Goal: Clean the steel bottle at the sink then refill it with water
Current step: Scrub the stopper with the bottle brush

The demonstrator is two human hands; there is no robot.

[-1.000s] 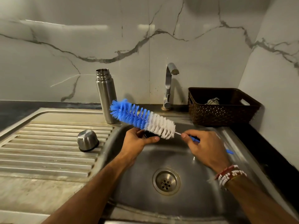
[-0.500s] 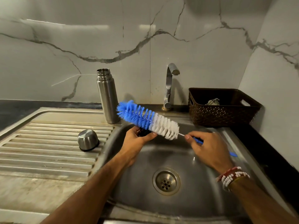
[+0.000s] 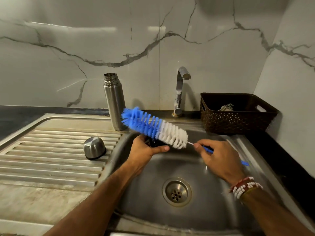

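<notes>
Pinches the thin handle of the bottle brush (image 3: 155,128) with the right hand (image 3: 221,160), fingers curled round the blue stem just behind the white bristles. Cups a small dark thing (image 3: 154,143) in the left hand (image 3: 144,150), thumb laid across it, directly under the bristle head; too hidden to name, possibly a part of the bottle's closure. Holds both over the sink (image 3: 144,193), beyond the drain (image 3: 177,192), bristles slanting up and to the left.

Against a second ago, shows the brush carried slightly to the right, its blue tip now crossing only the edge of the steel bottle (image 3: 114,103) low down; keeps both grips unchanged.

Leaves the bottle upright and open-mouthed at the sink's back rim, left of the tap (image 3: 180,89), touched by neither hand. Leaves the steel cap (image 3: 94,148) mouth down on the draining board (image 3: 51,150), apart from the bottle. Shows no water running at the tap. Sets a dark woven basket (image 3: 235,121) to the right of the tap, with dark counter (image 3: 20,116) beyond the board.

Suggests, as a judgement, cleaning of the small part first, with brushing inside the bottle, rinsing and refilling yet to come.
</notes>
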